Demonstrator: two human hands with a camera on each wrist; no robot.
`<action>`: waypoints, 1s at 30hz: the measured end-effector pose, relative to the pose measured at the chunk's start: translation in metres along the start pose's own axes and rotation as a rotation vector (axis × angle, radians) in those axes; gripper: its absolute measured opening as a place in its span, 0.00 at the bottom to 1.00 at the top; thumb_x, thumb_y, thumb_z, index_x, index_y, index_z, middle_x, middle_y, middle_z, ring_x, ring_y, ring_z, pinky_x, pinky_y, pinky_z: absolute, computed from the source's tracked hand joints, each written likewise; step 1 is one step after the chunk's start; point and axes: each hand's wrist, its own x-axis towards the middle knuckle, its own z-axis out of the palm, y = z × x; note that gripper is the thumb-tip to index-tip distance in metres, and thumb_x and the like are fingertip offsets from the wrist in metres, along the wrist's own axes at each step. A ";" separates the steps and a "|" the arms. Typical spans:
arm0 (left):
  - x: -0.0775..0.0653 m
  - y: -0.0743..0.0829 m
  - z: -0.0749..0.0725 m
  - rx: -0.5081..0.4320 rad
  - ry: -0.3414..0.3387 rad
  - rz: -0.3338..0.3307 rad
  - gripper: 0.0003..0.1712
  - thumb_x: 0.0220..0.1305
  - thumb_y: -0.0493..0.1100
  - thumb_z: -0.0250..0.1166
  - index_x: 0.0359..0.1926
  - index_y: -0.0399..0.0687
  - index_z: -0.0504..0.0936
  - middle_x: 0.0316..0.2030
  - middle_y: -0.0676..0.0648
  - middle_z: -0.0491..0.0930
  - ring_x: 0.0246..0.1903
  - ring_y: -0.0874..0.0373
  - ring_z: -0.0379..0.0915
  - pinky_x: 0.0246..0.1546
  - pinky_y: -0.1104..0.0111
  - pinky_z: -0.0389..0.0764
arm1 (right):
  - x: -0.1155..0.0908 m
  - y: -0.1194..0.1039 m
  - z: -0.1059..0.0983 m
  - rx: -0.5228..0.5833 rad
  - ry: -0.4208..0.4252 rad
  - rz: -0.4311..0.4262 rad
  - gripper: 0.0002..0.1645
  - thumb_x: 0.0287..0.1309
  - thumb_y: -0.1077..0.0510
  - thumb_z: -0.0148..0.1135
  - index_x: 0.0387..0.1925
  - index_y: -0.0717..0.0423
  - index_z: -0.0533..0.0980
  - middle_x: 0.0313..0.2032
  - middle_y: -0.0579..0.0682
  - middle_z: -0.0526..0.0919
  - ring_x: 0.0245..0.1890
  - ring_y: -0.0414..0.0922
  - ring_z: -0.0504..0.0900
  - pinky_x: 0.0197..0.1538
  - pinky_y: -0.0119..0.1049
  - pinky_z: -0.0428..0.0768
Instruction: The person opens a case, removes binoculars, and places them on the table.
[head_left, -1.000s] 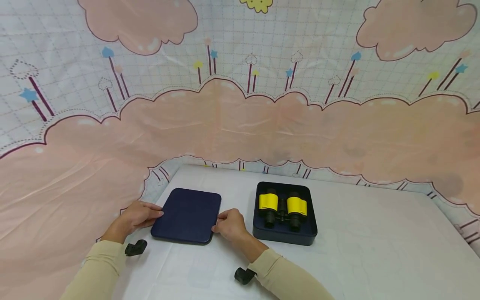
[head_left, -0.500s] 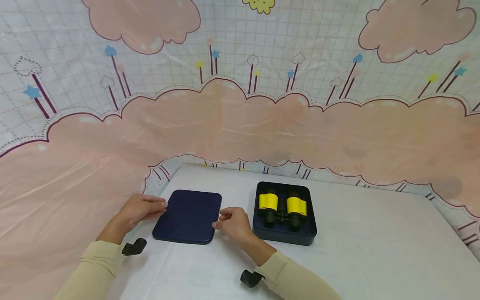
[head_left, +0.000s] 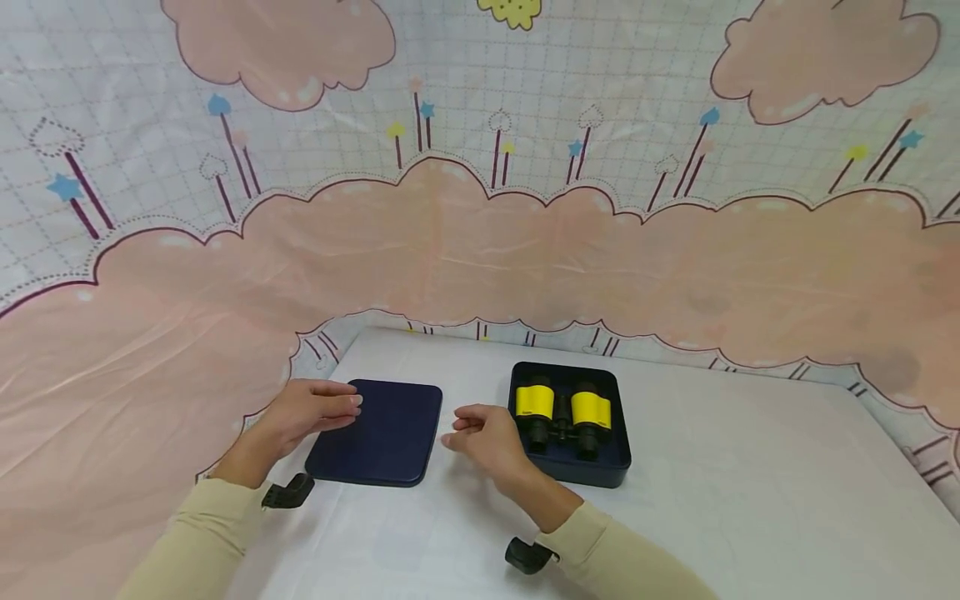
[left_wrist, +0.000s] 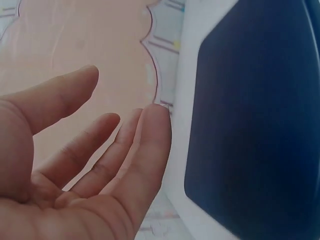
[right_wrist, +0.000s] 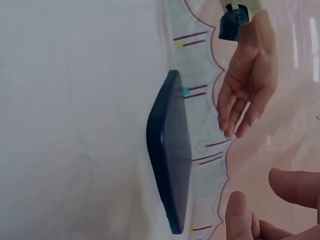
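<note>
since nothing is gripped or touched, we judge the step in hand to be a pause around the flat navy lid (head_left: pixel 386 437), and any fresh hold on it would call for lowering our fingers to its edges. going from the left, our left hand (head_left: pixel 303 415) hangs raised by the lid's left edge, its fingers loosely straightened and its thumb apart. the lid lies flat on the white surface (head_left: pixel 750 492); it looks plain and smooth, a rounded square with a shallow edge, and seems stiff. just right of the lid our right hand (head_left: pixel 491 442) hovers, fingers relaxed and parted from the thumb, pinching nothing. farther right of the lid, apart from it, sits a navy box (head_left: pixel 588 473), uncovered, with binoculars (head_left: pixel 562 417) inside, their black barrels wrapped in bright yellow.
</note>
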 end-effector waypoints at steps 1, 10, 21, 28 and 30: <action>0.000 0.002 0.003 -0.006 -0.008 0.003 0.32 0.73 0.38 0.65 0.68 0.20 0.69 0.60 0.31 0.82 0.52 0.51 0.88 0.51 0.67 0.88 | -0.001 0.000 -0.003 0.003 -0.001 -0.003 0.29 0.56 0.65 0.77 0.59 0.66 0.80 0.48 0.61 0.84 0.40 0.44 0.81 0.47 0.31 0.85; 0.005 0.020 0.036 -0.074 -0.066 0.029 0.32 0.75 0.40 0.64 0.71 0.24 0.68 0.64 0.31 0.79 0.57 0.46 0.85 0.54 0.66 0.87 | -0.008 -0.001 -0.035 -0.007 0.027 0.001 0.26 0.59 0.62 0.76 0.59 0.61 0.81 0.50 0.60 0.85 0.41 0.45 0.81 0.51 0.32 0.86; 0.016 0.051 0.079 -0.129 -0.138 0.069 0.31 0.74 0.38 0.64 0.71 0.25 0.68 0.63 0.30 0.80 0.51 0.56 0.87 0.56 0.63 0.86 | -0.009 0.002 -0.077 0.001 0.094 -0.011 0.24 0.60 0.64 0.74 0.59 0.60 0.82 0.46 0.56 0.85 0.42 0.44 0.84 0.57 0.37 0.87; 0.023 0.062 0.104 -0.141 -0.163 0.057 0.30 0.73 0.37 0.65 0.71 0.28 0.70 0.64 0.31 0.79 0.55 0.53 0.85 0.58 0.59 0.85 | -0.013 0.006 -0.097 -0.025 0.140 0.016 0.27 0.61 0.64 0.74 0.61 0.63 0.79 0.47 0.56 0.85 0.44 0.44 0.84 0.60 0.39 0.86; 0.023 0.065 0.110 -0.139 -0.164 0.057 0.30 0.73 0.37 0.65 0.71 0.29 0.70 0.64 0.30 0.78 0.56 0.51 0.84 0.59 0.57 0.84 | -0.013 0.008 -0.102 -0.032 0.150 0.021 0.27 0.61 0.65 0.74 0.61 0.63 0.79 0.47 0.56 0.85 0.45 0.45 0.84 0.60 0.39 0.86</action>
